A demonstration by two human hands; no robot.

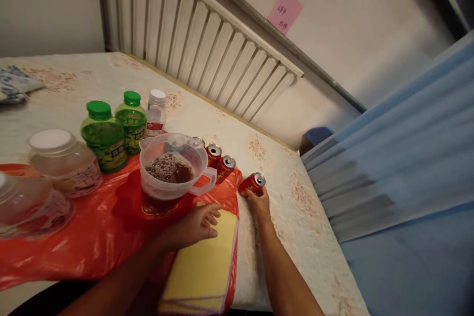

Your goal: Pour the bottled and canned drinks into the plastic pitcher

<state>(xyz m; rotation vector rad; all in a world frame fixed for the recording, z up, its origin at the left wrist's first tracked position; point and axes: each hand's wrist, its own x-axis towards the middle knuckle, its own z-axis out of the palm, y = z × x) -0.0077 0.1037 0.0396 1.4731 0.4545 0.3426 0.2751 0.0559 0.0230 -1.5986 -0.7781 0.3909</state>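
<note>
One red can (249, 184) is gripped in a person's curled right hand (259, 202), just beside a red plastic sheet (92, 227); the left hand (200, 225), empty and half-curled, hangs over yellow cloth (207, 266) near a pitcher (157, 191) of dark liquid (172, 170).

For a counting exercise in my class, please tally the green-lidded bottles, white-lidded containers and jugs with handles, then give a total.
Green-lidded bottles: 2
White-lidded containers: 3 (one cut off at the left edge)
Jug with handle: 1
Total: 6
</note>
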